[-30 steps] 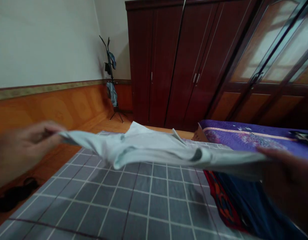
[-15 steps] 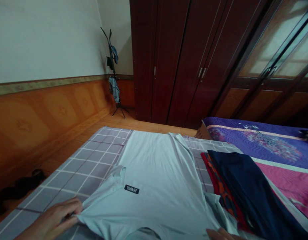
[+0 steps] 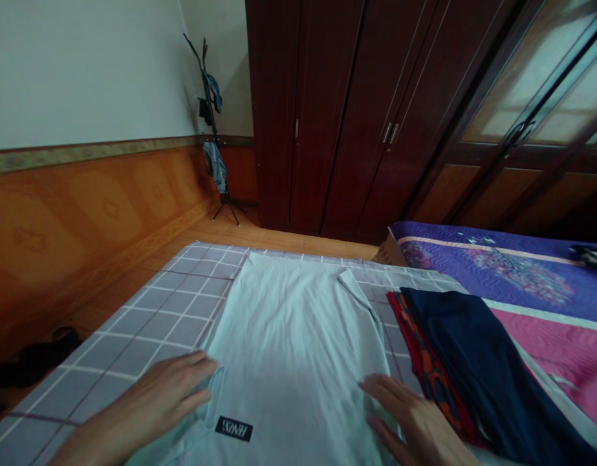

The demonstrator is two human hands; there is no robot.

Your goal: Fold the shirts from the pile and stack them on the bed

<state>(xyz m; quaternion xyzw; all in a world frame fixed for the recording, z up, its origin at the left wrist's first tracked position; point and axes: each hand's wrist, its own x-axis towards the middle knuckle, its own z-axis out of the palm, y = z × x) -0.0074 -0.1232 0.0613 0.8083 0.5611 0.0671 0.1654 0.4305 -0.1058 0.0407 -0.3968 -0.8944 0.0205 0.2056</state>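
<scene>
A pale mint shirt point(image 3: 298, 336) with a small black label point(image 3: 234, 428) lies spread on a grey checked cover point(image 3: 147, 323). At its left side my left hand point(image 3: 169, 395) is open, fingers stretched over the sleeve area. My right hand point(image 3: 405, 411) is open too, with its fingers apart at the shirt's right edge. The shirt's top right corner is folded over. To the right lies a stack of folded clothes, dark blue point(image 3: 473, 349) on top and red and orange beneath.
Beyond the checked surface stands a dark red wardrobe point(image 3: 322, 129). A coat rack point(image 3: 213, 129) with clothes is in the far left corner. A purple and pink bedspread point(image 3: 511, 272) lies at the right. Dark items point(image 3: 31, 362) are on the floor at the left.
Both hands have moved forward and inward over the shirt, and the left one has let go of the sleeve. The shirt's label and near part have shifted closer to me.
</scene>
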